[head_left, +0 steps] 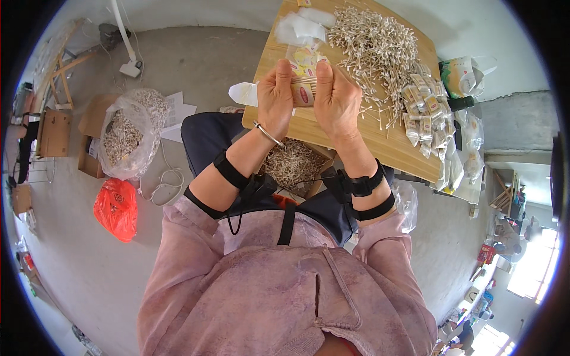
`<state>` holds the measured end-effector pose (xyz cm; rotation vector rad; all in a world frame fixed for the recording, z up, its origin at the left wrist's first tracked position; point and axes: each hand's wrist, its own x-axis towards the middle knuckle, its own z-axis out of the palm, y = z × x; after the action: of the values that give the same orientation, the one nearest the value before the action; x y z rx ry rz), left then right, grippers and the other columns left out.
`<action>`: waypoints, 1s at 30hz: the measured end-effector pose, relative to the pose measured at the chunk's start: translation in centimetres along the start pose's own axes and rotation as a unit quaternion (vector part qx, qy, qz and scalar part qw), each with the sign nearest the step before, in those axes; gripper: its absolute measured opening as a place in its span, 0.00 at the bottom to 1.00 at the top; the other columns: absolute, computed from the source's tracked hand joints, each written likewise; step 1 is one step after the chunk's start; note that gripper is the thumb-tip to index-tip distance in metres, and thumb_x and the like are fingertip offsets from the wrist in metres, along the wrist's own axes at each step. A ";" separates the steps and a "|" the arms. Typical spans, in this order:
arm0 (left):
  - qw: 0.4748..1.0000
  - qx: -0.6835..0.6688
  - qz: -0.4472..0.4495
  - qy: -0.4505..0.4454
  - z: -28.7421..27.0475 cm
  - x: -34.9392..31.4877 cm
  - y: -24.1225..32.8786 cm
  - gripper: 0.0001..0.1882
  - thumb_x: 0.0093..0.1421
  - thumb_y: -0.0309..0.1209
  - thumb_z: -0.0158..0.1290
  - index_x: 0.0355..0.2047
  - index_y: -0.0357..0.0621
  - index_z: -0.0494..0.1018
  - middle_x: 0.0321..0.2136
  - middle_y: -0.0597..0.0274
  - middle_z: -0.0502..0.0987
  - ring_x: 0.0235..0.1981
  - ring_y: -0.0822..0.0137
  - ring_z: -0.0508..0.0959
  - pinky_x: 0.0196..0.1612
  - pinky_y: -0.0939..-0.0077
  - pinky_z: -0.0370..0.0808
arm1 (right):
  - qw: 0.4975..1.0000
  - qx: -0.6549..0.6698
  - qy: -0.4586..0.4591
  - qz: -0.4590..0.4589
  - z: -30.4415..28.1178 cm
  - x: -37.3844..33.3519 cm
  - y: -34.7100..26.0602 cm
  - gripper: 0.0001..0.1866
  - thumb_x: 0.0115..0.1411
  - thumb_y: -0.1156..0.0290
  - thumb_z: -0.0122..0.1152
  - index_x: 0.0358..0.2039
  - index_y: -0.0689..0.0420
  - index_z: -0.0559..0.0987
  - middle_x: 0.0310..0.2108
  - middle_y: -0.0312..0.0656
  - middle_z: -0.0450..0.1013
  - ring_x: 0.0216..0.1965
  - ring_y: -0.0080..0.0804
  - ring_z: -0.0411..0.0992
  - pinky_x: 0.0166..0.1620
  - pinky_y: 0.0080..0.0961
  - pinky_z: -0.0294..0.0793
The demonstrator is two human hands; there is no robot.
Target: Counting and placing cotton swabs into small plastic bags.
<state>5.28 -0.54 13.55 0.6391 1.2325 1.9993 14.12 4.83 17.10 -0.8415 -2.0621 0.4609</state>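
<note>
My left hand [275,98] and my right hand [336,99] are raised together over the near edge of a wooden table [332,139]. Between them they pinch a small clear packet [304,80] with a yellow and red label, filled with a bundle of thin sticks that look like cotton swabs. Both thumbs press on the packet's upper part. A silver bangle sits on my left wrist, and black straps wrap both forearms. A big loose heap of swabs [377,44] lies on the table just beyond my right hand.
Several filled packets [426,110] are piled at the table's right edge, empty clear bags [300,26] at its far left. A box of swabs [294,163] rests on my lap. On the floor to the left are a plastic sack of swabs [127,133] and a red bag [117,207].
</note>
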 end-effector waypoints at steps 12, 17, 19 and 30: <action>0.998 -0.041 -0.022 0.036 0.5 0.1 -0.2 0.23 0.66 0.47 0.39 0.22 0.42 0.66 0.17 0.74 0.64 0.20 0.83 0.61 0.21 0.84 0.60 | 0.987 -0.039 0.056 -0.146 0.0 0.2 1.1 0.14 0.57 0.65 0.58 0.19 0.57 0.71 0.18 0.40 0.66 0.18 0.41 0.67 0.20 0.32 0.66; 0.993 -0.072 -0.040 0.089 1.0 0.6 -0.7 0.23 0.67 0.45 0.40 0.21 0.42 0.66 0.16 0.73 0.63 0.18 0.82 0.60 0.19 0.83 0.59 | 0.980 -0.054 0.059 -0.183 -0.2 0.3 0.6 0.13 0.57 0.66 0.58 0.19 0.56 0.71 0.19 0.39 0.67 0.20 0.39 0.68 0.23 0.32 0.67; 0.993 -0.057 -0.033 0.098 1.2 0.4 -0.3 0.22 0.67 0.43 0.40 0.22 0.41 0.67 0.16 0.72 0.64 0.18 0.81 0.60 0.19 0.82 0.59 | 0.980 -0.061 0.058 -0.180 -0.2 0.3 0.5 0.13 0.57 0.65 0.58 0.19 0.56 0.71 0.19 0.39 0.66 0.21 0.39 0.69 0.24 0.31 0.67; 0.969 -0.195 -0.092 0.122 0.5 0.7 0.8 0.18 0.67 0.42 0.39 0.27 0.41 0.67 0.23 0.65 0.72 0.23 0.74 0.73 0.29 0.76 0.72 | 0.989 0.140 -0.048 -0.020 -1.2 -0.5 -0.7 0.18 0.55 0.65 0.62 0.40 0.65 0.76 0.30 0.43 0.75 0.31 0.26 0.73 0.32 0.23 0.72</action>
<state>4.91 0.02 14.53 0.0855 0.9488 2.1221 14.99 4.03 17.95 -0.6180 -2.0352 0.7614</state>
